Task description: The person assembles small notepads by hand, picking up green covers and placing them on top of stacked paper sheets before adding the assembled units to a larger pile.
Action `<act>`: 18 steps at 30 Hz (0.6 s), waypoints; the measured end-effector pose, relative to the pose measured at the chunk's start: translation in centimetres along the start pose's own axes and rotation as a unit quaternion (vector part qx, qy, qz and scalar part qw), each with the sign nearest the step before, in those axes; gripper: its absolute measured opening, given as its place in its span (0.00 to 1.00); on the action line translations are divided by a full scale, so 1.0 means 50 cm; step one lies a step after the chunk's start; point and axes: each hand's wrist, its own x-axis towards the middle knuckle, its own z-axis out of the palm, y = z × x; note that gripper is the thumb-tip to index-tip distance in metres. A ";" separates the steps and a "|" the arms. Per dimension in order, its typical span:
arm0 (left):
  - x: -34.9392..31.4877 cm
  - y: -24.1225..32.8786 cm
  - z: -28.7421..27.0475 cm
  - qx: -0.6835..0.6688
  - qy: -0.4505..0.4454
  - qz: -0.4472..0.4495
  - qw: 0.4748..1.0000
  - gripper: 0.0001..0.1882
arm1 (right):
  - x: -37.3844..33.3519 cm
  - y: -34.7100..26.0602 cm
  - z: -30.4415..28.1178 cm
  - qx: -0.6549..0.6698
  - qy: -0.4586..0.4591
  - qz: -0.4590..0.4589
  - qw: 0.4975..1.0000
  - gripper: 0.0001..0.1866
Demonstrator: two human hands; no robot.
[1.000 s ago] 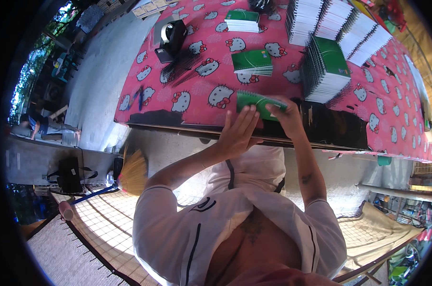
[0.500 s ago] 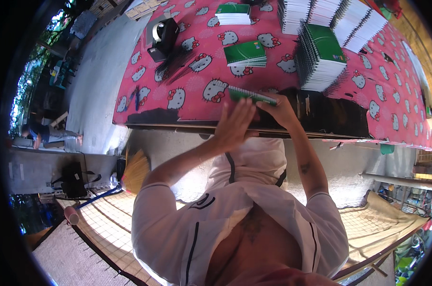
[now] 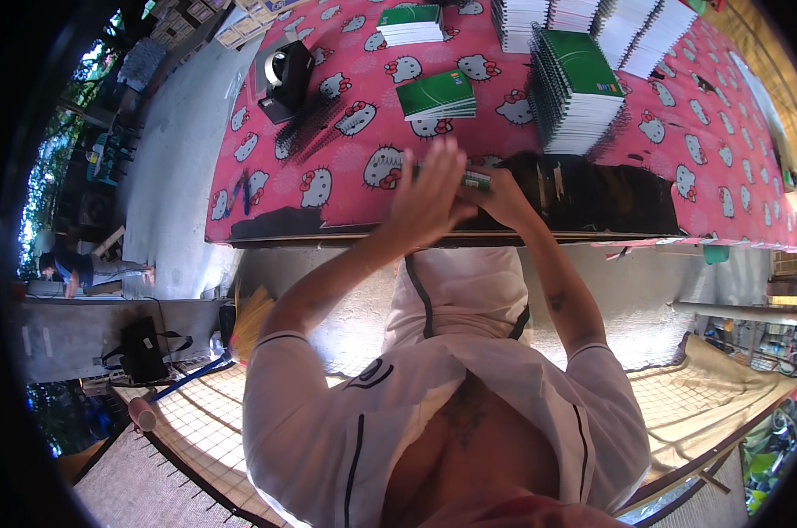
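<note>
My right hand (image 3: 501,199) grips a small green-covered spiral notebook (image 3: 477,179) by its right end, just above the table's near edge. Across it lies my left hand (image 3: 428,187), open, with fingers stretched forward and hiding most of the cover. A bit of wire coil (image 3: 387,162) shows left of those fingers. Just beyond my hands, a fanned pile of green notebooks (image 3: 436,95) rests on the pink patterned cloth. To the right stands a tall stack of green spiral notebooks (image 3: 578,92).
A black tape dispenser (image 3: 286,81) and pens (image 3: 238,193) are on the table's left side. Farther back sit another green pile (image 3: 410,25) and white spiral-bound stacks (image 3: 649,37). Torn cloth bares a black patch (image 3: 592,198) along the near edge. A person (image 3: 91,268) is at far left.
My left hand has slid forward over the notebook and now covers more of it. The notebook's cover, largely visible before, is mostly hidden. My view has shifted slightly.
</note>
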 end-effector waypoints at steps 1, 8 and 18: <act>-0.066 0.023 0.040 -0.029 0.002 0.041 0.999 0.44 | 0.003 0.004 0.001 0.004 0.012 -0.017 1.000 0.23; 0.004 0.028 -0.007 -0.031 0.016 0.022 0.999 0.44 | 0.001 -0.008 -0.007 0.021 -0.027 0.031 0.999 0.22; 0.041 -0.011 -0.028 -0.168 0.104 -0.009 0.980 0.13 | -0.015 -0.080 -0.073 -0.054 -0.012 -0.018 0.998 0.18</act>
